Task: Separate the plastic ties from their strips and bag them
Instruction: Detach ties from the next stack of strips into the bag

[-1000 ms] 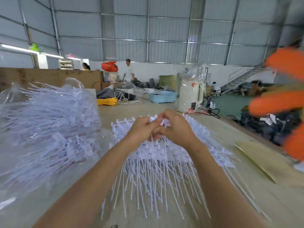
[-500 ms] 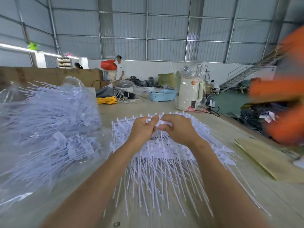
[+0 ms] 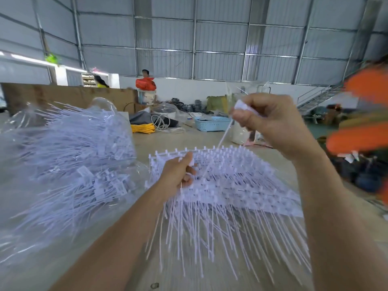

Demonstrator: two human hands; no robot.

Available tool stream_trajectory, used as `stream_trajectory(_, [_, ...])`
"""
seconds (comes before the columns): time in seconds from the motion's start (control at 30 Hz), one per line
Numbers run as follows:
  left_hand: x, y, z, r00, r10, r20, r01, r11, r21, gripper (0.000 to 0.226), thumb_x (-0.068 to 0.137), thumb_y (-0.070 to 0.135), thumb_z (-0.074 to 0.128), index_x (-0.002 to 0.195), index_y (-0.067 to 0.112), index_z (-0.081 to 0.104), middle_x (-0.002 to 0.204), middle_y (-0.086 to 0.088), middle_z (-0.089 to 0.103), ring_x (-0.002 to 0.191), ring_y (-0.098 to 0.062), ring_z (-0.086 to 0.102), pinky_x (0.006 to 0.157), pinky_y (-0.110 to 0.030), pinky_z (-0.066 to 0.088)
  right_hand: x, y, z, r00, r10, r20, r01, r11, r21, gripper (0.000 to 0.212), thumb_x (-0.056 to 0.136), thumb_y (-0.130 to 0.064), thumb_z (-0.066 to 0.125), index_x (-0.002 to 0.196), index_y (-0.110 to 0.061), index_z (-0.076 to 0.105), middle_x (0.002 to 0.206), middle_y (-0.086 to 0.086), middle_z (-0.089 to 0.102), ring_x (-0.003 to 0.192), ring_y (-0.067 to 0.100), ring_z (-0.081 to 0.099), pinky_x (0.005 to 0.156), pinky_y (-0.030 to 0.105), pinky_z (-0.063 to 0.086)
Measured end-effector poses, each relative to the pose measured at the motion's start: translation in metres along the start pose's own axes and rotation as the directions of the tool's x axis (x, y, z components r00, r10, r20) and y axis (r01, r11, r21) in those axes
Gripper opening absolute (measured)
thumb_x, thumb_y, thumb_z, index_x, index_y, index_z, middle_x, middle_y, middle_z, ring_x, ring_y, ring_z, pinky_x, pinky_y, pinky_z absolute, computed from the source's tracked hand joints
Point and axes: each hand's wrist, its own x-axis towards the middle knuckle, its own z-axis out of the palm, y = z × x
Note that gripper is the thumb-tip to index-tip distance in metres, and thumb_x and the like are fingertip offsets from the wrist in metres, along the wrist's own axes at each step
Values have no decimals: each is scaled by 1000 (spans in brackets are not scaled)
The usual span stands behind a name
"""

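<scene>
A stack of white plastic tie strips (image 3: 235,185) lies on the table in front of me, tails fanning toward me. My left hand (image 3: 178,175) grips the top strip near its head rail. My right hand (image 3: 270,122) is raised above the stack and pinches a single white tie (image 3: 225,133) by its head, its tail hanging down toward the strips. To my left stands a clear plastic bag (image 3: 63,164) stuffed with loose white ties.
The wooden table (image 3: 147,141) carries yellow cord (image 3: 142,128), a blue basket (image 3: 212,123) and a white bag-covered appliance (image 3: 238,133) at the back. A blurred orange-clad person (image 3: 361,135) is at the right edge. Two people stand far back.
My hands were together at the top of the strips. Now my right hand has lifted up and right, pulling one tie free, while the left hand stays on the strip.
</scene>
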Motion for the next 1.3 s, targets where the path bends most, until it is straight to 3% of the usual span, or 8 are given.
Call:
stream_trajectory(0.13, [-5, -7, 9, 991, 10, 132, -4, 999, -49, 20, 95, 24, 56, 90, 8, 66, 54, -3, 61, 30, -6, 38, 34, -14, 34, -15, 53, 33, 897, 331, 293, -277, 937, -212, 18, 90, -12, 59, 106, -15, 67, 74, -15, 59, 60, -6, 52, 56, 8, 42])
stream_trajectory(0.33, [-16, -8, 15, 983, -6, 182, -17, 992, 121, 46, 84, 53, 59, 85, 8, 61, 56, -5, 60, 36, -12, 44, 42, -21, 39, -41, 115, 70, 895, 435, 104, -432, 901, -51, 20, 78, -2, 72, 95, -9, 62, 73, -4, 55, 63, 8, 54, 60, 20, 47])
stream_trajectory(0.43, [-19, -11, 17, 978, 76, 195, -118, 970, 214, 40, 83, 40, 68, 91, 1, 66, 56, -2, 62, 40, -10, 49, 44, -20, 41, -45, 123, 70, 881, 464, 91, -467, 884, 22, 27, 74, -3, 76, 98, -7, 62, 81, 3, 55, 73, 17, 54, 69, 32, 51])
stream_trajectory(0.53, [-21, -13, 21, 979, 141, 147, -169, 966, 196, 25, 86, 29, 69, 85, 5, 65, 56, -2, 61, 41, -7, 53, 43, -17, 45, -49, 125, 66, 874, 477, 95, -479, 878, -9, 20, 79, -14, 74, 96, -11, 64, 84, 1, 58, 73, 10, 57, 58, 24, 52])
stream_trajectory(0.7, [-25, -13, 26, 983, 165, 85, -178, 965, 191, 20, 86, 24, 68, 72, 11, 66, 55, -4, 60, 44, -8, 57, 46, -22, 50, -51, 124, 64, 899, 419, 128, -407, 907, -109, 28, 87, -21, 65, 62, -14, 55, 43, -13, 48, 40, 1, 45, 47, 11, 34])
stream_trajectory(0.87, [-29, -15, 29, 968, 229, 104, -249, 935, 252, 34, 87, 27, 68, 61, 8, 58, 44, -1, 54, 39, -12, 49, 42, -20, 45, -51, 116, 71, 939, 318, 134, -291, 937, -192, 10, 87, -18, 65, 79, -14, 68, 53, -15, 54, 50, -1, 47, 54, 9, 34])
stream_trajectory(1.1, [-29, -8, 27, 980, 189, 63, -198, 956, 218, 33, 87, 21, 68, 63, 7, 52, 39, -1, 48, 31, -9, 42, 39, -17, 44, -49, 110, 76, 996, 70, 50, -31, 831, -556, 14, 83, -30, 69, 85, -17, 73, 71, 3, 68, 67, 26, 60, 57, 24, 28])
stream_trajectory(1.3, [-22, -2, 32, 987, 152, 52, -158, 975, 154, 34, 84, 16, 71, 55, 10, 55, 47, -4, 57, 33, -12, 46, 39, -17, 43, -49, 97, 69, 978, -200, 60, 194, 761, -620, 12, 70, -15, 70, 68, -3, 69, 58, 11, 64, 48, 26, 60, 49, 22, 40])
